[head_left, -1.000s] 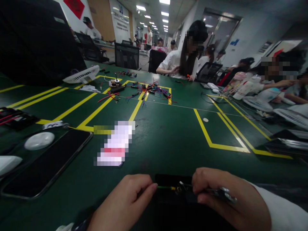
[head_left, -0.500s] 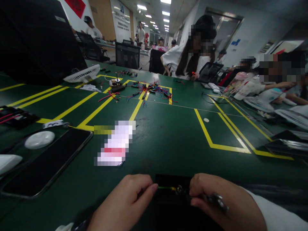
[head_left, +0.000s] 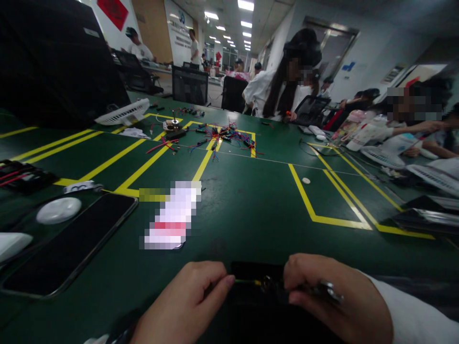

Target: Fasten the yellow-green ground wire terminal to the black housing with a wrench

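Note:
Near the front edge, my left hand (head_left: pixel 191 298) pinches the end of a thin green-yellow wire (head_left: pixel 247 282) between thumb and forefinger. The wire runs right to a small round metal part (head_left: pixel 266 283), which looks like a ring. My right hand (head_left: pixel 337 291) is closed just to the right of that ring. A shiny metal piece (head_left: pixel 332 291) shows between its thumb and fingers; its kind is unclear. Black surfaces under both hands hide the outline of whatever lies there.
A dark phone (head_left: pixel 71 243) and a white oval object (head_left: pixel 59 210) lie at left. A blurred-out bright panel (head_left: pixel 174 215) lies ahead. Farther off are a heap of red and blue wires (head_left: pixel 229 136) and a white fan (head_left: pixel 124 112). A person (head_left: pixel 272 86) sits across the table.
Both hands keep their grip, and the wire and ring stay almost in place. My right hand has shifted very slightly. In the background, a standing person has moved left.

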### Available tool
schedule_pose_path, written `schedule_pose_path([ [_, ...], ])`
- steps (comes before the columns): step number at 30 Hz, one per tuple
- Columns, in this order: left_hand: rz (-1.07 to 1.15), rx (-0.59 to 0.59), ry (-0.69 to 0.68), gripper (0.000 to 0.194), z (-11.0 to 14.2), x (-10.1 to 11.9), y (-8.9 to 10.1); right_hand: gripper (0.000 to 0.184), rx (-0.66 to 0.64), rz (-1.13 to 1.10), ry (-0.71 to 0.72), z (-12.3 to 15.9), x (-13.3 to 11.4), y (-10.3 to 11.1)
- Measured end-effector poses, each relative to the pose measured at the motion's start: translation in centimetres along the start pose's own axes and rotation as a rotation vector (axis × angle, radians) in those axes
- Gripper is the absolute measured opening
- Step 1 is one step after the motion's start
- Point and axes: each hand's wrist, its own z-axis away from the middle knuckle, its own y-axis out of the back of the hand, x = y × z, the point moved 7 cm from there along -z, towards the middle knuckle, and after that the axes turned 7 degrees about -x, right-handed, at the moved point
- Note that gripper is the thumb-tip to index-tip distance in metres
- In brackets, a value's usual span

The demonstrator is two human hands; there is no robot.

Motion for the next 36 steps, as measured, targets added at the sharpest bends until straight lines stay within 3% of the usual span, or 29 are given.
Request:
schedule_pose_path([
  [6, 0.007, -0.001, -0.010, 0.037, 0.0, -0.1, -0.1, 0.014, 0.123, -0.045, -0.128, 1.5, 1.2, -0.5],
  [13, 0.016, -0.001, -0.003, 0.037, 0.0, 0.0, -0.1, 0.016, 0.199, -0.009, -0.109, 1.1, 0.9, -1.6],
  [20, 0.011, -0.002, 0.007, 0.036, 0.1, 0.1, 0.0, 0.010, 0.068, 0.029, -0.150, 0.3, 0.6, -2.0],
  [28, 0.016, -0.013, -0.010, 0.037, 0.0, 0.0, -0.1, 0.009, -0.024, 0.009, -0.022, -0.8, -0.7, -0.4],
  [31, 0.015, -0.010, -0.020, 0.037, -0.1, -0.2, -0.1, 0.007, -0.025, -0.005, -0.006, -0.8, -0.7, 0.3],
  [36, 0.015, -0.004, -0.034, 0.037, 0.0, -0.3, -0.2, 0.010, 0.057, -0.032, -0.111, 0.2, 0.5, 0.4],
])
